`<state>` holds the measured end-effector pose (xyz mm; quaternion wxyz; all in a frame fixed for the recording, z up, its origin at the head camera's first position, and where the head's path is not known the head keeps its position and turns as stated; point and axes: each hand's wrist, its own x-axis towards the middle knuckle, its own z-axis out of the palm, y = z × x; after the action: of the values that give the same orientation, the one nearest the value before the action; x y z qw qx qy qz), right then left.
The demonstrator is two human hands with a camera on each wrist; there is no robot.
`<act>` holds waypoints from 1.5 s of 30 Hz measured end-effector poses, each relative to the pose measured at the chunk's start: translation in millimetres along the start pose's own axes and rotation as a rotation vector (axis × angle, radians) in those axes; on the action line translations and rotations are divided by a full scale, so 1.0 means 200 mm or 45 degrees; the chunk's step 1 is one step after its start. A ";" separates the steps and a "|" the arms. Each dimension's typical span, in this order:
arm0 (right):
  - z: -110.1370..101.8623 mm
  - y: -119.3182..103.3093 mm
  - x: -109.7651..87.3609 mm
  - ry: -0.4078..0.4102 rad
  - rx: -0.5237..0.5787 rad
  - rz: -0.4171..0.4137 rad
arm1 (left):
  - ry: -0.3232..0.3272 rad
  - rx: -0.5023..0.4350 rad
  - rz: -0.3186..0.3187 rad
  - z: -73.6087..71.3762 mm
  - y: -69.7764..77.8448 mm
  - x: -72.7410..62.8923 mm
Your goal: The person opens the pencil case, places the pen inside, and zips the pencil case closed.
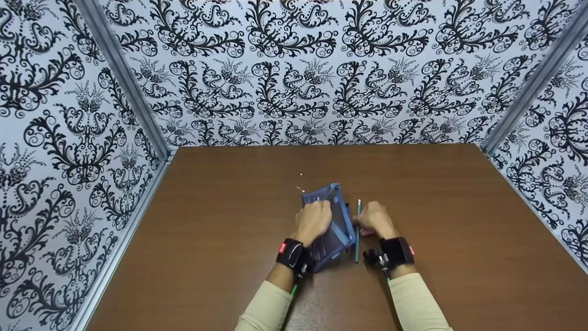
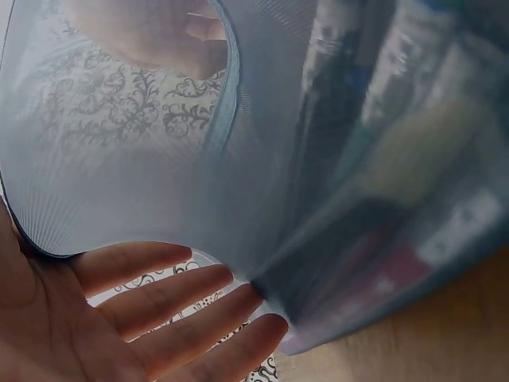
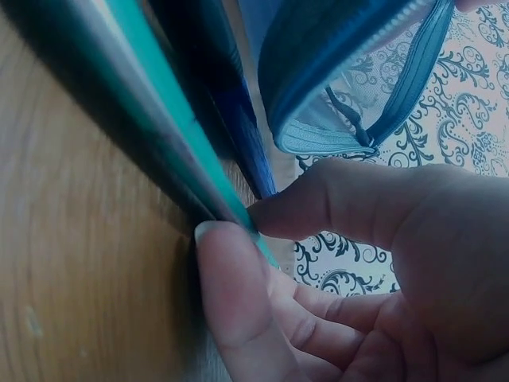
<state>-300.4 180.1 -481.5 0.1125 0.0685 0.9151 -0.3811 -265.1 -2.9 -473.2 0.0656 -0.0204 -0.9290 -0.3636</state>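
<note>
A blue see-through zip pouch (image 1: 328, 250) stands tilted near the middle of the table, its zipped mouth gaping to the right. My left hand (image 1: 314, 219) holds it by its left side; in the left wrist view the fingers (image 2: 191, 318) lie along the pouch, and the thumb is out of sight. Blurred long items show through its clear wall (image 2: 119, 183). Just right of the pouch, my right hand (image 1: 374, 219) pinches a green pencil (image 1: 357, 250) between thumb and fingertip. Beside the pencil, a dark blue pen (image 3: 242, 119) shows in the right wrist view, close to the pouch.
The brown wooden table (image 1: 220, 220) runs up to patterned panels (image 1: 294, 92) at the back and sides. A tiny thin thing (image 1: 300, 189) lies just beyond the pouch, with a white speck (image 1: 301, 174) farther back.
</note>
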 end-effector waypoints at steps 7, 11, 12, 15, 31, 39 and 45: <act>0.00 0.00 0.00 0.004 -0.012 0.003 | -0.011 -0.005 -0.002 0.00 0.00 0.00; 0.00 0.00 0.00 0.003 -0.020 0.006 | -0.019 -0.013 -0.005 0.00 0.00 0.00; 0.00 0.00 0.00 0.003 -0.019 0.007 | -0.019 -0.014 -0.005 0.00 0.00 0.00; 0.00 0.00 -0.01 0.009 -0.029 0.002 | -0.021 -0.018 -0.007 0.00 0.00 0.00; -0.02 0.00 -0.01 0.001 -0.008 -0.008 | -0.029 -0.014 -0.009 -0.01 0.00 0.00; -0.03 0.00 -0.02 -0.008 0.013 0.002 | -0.043 -0.033 -0.017 -0.01 0.00 0.00; -0.04 -0.01 -0.03 -0.001 0.022 -0.003 | -0.044 -0.050 -0.023 -0.01 0.00 0.00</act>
<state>-296.9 184.4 -474.2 0.1118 0.0681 0.9118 -0.3893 -265.3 -4.8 -472.5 0.0458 -0.0196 -0.9229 -0.3819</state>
